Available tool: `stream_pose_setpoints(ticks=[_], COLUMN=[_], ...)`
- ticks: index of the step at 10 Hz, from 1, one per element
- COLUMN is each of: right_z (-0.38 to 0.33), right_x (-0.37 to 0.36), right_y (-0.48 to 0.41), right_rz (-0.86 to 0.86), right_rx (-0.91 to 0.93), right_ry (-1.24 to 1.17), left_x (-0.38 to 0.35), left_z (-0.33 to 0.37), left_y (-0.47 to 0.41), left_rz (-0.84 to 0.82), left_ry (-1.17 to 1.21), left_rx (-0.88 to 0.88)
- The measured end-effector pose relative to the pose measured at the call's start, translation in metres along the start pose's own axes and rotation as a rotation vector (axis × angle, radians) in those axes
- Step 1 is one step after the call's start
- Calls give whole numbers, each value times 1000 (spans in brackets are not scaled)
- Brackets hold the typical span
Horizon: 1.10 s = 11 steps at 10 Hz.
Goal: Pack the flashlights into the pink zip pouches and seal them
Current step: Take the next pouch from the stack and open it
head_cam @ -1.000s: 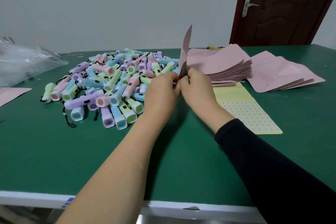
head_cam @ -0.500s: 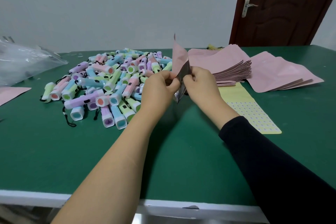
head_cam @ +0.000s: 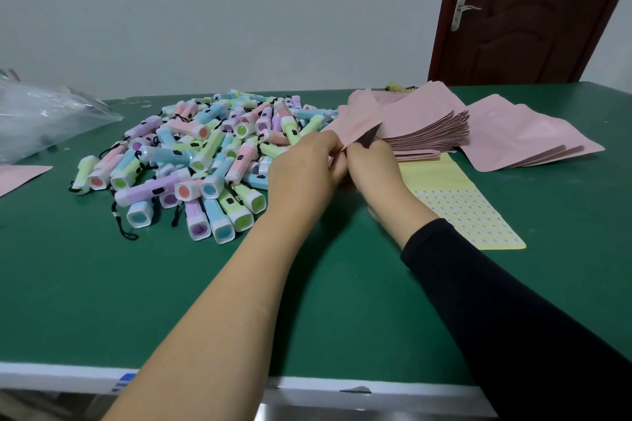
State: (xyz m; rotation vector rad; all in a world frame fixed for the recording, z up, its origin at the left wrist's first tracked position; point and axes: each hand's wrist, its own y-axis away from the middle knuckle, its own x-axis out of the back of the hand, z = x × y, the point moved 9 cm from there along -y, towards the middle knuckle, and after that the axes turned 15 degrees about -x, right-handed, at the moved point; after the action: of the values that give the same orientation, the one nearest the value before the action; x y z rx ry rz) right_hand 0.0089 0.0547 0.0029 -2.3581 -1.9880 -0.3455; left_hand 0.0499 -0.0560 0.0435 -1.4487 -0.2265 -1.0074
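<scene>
On the green worktop (head_cam: 171,301) the left hand (head_cam: 306,174) and right hand (head_cam: 374,165) meet. The fingers of both are curled, pinching the mouth edges of one pink zip pouch (head_cam: 359,119), apparently to part it, and a dark gap shows at its lip. No flashlight appears to be inside yet. Just left lies the pile of flashlights (head_cam: 205,160), handy for loading. Just behind the hands sits the stack of empty pouches (head_cam: 427,136), fanned for easy picking.
</scene>
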Motion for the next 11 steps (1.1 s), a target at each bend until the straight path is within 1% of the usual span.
stream_pose_setpoints(ticks=[1,2,3,4,5,6,7,8,10,11], right_z=[3,-6,-14,-20,-20,-14,-12,-13,-12,-15], right_x=[-1,-4,-17,-25,-25,-20,-11,-5,-5,-4], right_y=[-2,4,14,21,20,16,11,8,5,7], right_rz=[-24,-1,0,-14,-36,-54,-22,20,-27,-5], right_rx=[-29,90,228,328,321,241,198,203,216,247], right_ry=[-51,122,382,509,512,394,341,351,308,322], left_x=[-4,-15,-22,-33,-39,-35,-34,-41,-35,-34], left_z=[1,-2,-3,-9,-15,-5,2,0,7,1], left_y=[0,4,7,4,7,9,12,10,10,11], left_rz=[-40,-79,-93,-147,-136,-161,-156,-133,-110,-100], left_ry=[-33,121,276,216,258,299,450,522,703,740], left_rx=[-4,42,61,23,47,52,119,133,171,270])
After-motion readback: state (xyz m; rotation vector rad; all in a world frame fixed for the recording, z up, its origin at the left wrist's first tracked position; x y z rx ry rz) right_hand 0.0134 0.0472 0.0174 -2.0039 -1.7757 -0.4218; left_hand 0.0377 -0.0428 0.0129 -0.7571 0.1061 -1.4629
